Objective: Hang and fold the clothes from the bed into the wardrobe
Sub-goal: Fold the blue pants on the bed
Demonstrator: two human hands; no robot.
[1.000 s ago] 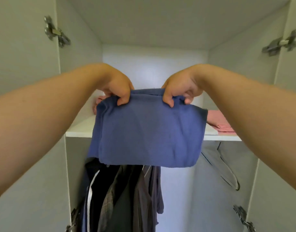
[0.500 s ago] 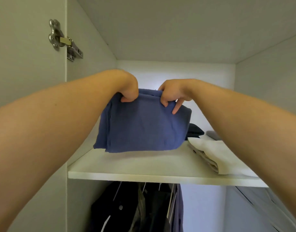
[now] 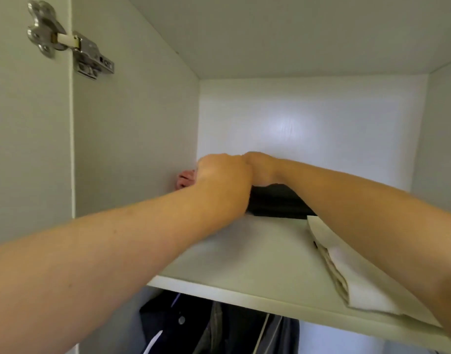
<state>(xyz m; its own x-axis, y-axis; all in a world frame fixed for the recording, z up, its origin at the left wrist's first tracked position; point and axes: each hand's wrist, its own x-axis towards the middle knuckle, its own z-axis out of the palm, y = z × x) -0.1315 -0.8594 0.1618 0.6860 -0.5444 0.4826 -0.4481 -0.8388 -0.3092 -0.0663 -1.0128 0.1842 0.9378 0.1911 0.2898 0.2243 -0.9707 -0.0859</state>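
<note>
Both hands reach to the shelf's [image 3: 245, 261] back-left corner. Left hand [image 3: 219, 175] and right hand [image 3: 257, 164] hide their grip; cannot tell what they hold. Folded pink [image 3: 185, 178], dark [image 3: 275, 203] and white garments [image 3: 347, 272] already shelved; clothes hang [image 3: 219, 328] beneath. Bed unseen; remainder unknown.

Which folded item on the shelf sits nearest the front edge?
The white folded cloth at right, reaching the shelf lip. The dark one and pink one sit at the back.

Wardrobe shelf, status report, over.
Both hands, left hand and right hand, deep at shelf back-left; grips hidden. Blue garment not visible. White folded cloth under right forearm.
</note>
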